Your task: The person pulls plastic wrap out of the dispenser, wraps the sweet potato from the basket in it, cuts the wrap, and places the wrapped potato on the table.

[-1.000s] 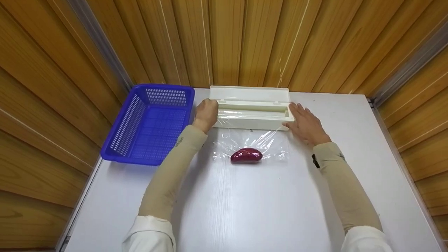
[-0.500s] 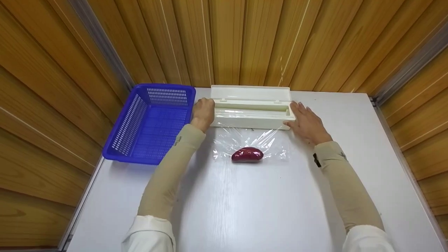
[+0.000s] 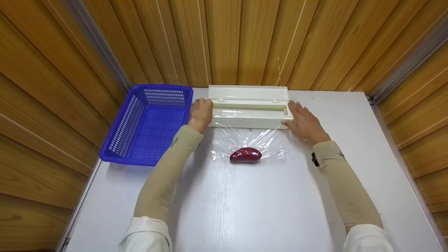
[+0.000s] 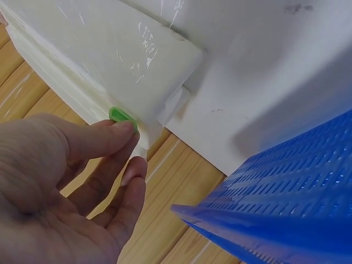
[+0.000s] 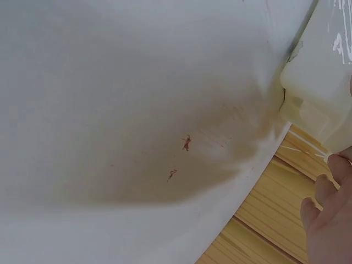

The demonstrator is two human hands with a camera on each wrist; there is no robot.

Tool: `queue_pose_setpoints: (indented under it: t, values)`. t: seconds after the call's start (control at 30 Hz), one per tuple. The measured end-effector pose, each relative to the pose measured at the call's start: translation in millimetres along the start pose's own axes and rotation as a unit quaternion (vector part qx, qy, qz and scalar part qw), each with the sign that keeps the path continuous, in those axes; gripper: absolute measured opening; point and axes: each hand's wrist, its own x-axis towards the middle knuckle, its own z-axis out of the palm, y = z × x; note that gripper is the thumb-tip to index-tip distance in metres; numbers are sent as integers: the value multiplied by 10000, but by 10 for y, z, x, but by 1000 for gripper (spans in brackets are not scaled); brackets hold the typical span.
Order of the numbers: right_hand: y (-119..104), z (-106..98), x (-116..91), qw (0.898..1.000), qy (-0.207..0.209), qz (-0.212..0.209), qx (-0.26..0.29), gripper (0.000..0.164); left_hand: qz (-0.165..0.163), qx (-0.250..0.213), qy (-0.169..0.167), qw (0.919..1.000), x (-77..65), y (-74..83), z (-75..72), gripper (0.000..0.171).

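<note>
A white cling film dispenser (image 3: 250,121) stands at the back of the table with its lid (image 3: 248,93) up. Clear cling film (image 3: 224,141) runs from it toward the front, over a glossy dark red, sweet-potato-shaped piece (image 3: 245,154). At the dispenser's left end, my left hand (image 3: 201,113) pinches a small green slide cutter (image 4: 122,116) between thumb and forefinger; the head view hides the cutter behind the fingers. My right hand (image 3: 306,121) rests against the right end, thumb at the front and fingers extended along the side. In the right wrist view, only part of that hand (image 5: 333,212) shows.
A blue perforated basket (image 3: 148,126) stands left of the dispenser, close beside my left forearm. Wood-patterned panels (image 3: 245,42) rise behind the table (image 3: 259,206) and along both sides.
My left hand has slid slightly left, to the dispenser's left end. The right hand, the film and the dark red piece hold their places.
</note>
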Motion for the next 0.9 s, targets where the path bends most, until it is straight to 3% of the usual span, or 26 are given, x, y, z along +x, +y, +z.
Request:
queue_pose_setpoints:
  t: [0.53, 0.9]
  values:
    - [-9, -66, -98, 9993, -34, 138, 355, 90, 51, -105, 16, 9999, -85, 33, -46, 24]
    - [-36, -116, -165, 9987, 69, 162, 474, 78, 229, -173, 59, 9996, -102, 4, -48, 24]
